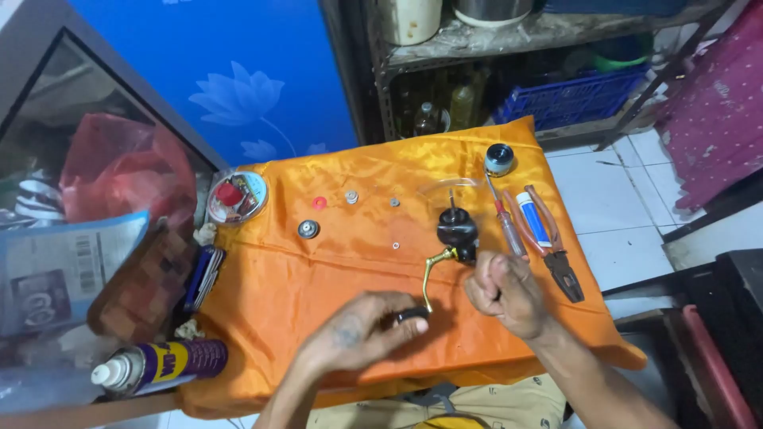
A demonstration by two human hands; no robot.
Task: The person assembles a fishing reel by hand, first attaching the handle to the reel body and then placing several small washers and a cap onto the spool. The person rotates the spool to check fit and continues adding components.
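A black fishing-reel body (458, 230) with a gold crank arm (431, 274) lies on an orange cloth (334, 262). My left hand (358, 330) pinches the black knob (412, 316) at the end of that crank. My right hand (502, 290) is curled beside the reel body, fingers closed; whether it holds a small part is hidden. Small washers and a red ring (319, 202) lie scattered on the cloth above the reel, with a round metal cap (308, 229) to the left.
A screwdriver (507, 222), a white tube (532, 218) and orange-handled pliers (556, 250) lie at the right. A spool (499, 159) sits at the far edge, a round tin (237, 197) at the left corner. A spray can (159, 364) lies lower left.
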